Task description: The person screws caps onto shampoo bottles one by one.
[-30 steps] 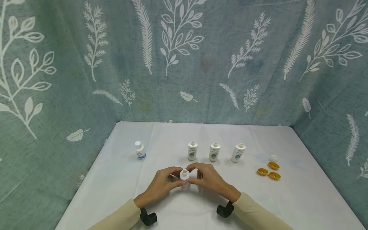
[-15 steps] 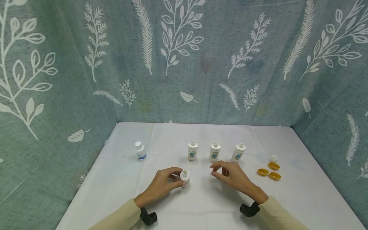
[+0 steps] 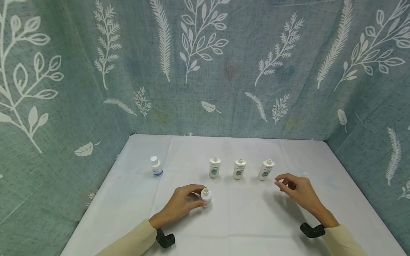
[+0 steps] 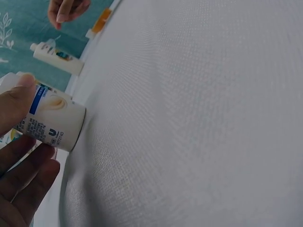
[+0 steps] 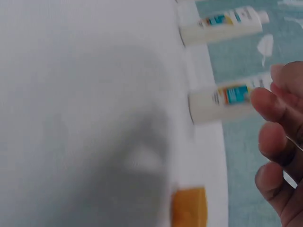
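Standing on the white tbl (image 3: 237, 220) w/ its open mouth up, the small white btl (image 3: 206, 196) is in the L hand (image 3: 183, 202), which comes in from the btl's left & pinches it betw thumb & fingers. Thumb lies on the label side in the L wrist view, by a blue band & a cream swirl pic; other fingers curve in alongside, can't tell which ones touch. R hand (image 3: 299, 192) is well apart from that btl, off to its right, held above the tbl; fingers bent, only a narrow gap betw thumb & index, nothing in the grip. R hand's fingertips are near the rightmost of 3 flat white btls, approx. level w/ its base. Those 3 stand upright in a row beyond the held btl: left one (image 3: 214, 167), middle one (image 3: 239, 168), right one (image 3: 266, 170), all w/ narrow necks. An orange pc (image 5: 189, 208) shows at the R wrist cam's lower edge, blurred; R hand covers that spot in the head view. Small white ring-like item (image 3: 306, 175) just past the R hand, partly hidden. Far left: a capped white btl w/ blue on label (image 3: 156, 166), upright. Both wrists wear blk mounts, sleeves beige. Bkgd: green cloth (image 3: 237, 103) w/ white leaf prints.
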A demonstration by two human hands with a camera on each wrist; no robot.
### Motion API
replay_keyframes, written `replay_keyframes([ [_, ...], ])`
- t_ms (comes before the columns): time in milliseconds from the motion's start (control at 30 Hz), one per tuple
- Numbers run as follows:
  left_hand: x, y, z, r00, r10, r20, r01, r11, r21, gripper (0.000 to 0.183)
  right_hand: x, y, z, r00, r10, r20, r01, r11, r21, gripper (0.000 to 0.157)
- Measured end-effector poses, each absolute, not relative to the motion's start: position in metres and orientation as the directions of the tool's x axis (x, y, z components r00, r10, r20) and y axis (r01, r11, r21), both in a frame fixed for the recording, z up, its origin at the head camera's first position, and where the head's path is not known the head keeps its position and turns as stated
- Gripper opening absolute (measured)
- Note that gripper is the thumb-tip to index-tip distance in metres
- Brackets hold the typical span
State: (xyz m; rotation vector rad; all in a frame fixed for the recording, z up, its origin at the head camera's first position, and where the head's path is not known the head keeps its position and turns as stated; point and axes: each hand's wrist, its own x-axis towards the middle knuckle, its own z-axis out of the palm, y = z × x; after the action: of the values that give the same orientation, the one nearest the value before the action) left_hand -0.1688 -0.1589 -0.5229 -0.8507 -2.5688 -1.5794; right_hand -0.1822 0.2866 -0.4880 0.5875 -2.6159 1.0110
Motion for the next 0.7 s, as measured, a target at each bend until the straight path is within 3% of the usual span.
replay_keyframes([
  [367,-0.167,-0.16,-0.522,-0.852,0.448,0.27,0.441,0.339,0.831,0.049,-0.197,0.337,-0.488,-0.847,-0.16,0.506,-0.4,0.82,-0.409,0.019],
  [700,-0.169,-0.162,-0.523,-0.845,0.455,0.28,0.449,0.32,0.834,0.048,-0.208,0.356,-0.496,-0.926,-0.044,0.376,-0.213,0.881,-0.422,0.03],
])
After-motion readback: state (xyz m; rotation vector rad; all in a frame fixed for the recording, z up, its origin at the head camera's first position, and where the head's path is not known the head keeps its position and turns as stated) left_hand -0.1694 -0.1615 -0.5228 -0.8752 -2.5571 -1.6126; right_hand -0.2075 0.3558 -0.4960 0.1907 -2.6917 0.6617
